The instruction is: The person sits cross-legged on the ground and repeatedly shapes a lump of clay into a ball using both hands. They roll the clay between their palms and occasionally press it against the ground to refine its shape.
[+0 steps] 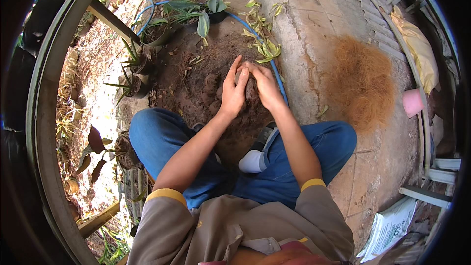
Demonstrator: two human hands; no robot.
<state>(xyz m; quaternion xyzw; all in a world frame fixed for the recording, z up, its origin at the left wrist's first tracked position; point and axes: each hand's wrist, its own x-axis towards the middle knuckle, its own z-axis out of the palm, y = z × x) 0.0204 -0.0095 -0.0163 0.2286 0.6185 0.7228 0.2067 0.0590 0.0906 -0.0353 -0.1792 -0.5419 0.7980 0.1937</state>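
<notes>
My left hand [235, 90] and my right hand [263, 85] are cupped together around a brown lump of soil [251, 89], with their fingertips meeting at the top. The lump shows between the two palms; its far side is hidden by the fingers. Beneath the hands lies a heap of dark, moist soil [195, 92] with several rounded clods [211, 82] in it, just left of my left hand. A blue hose [278, 77] passes close to the right of my right hand, and cut leafy stems [268, 49] lie across it.
Potted plants [158, 36] stand beyond the soil and others [137, 87] along its left side. A pile of orange-brown fibre [360, 81] lies on the concrete at right, near a pink pot [413, 102]. A printed white bag [390, 228] is at lower right. A curved frame [38, 117] borders the left.
</notes>
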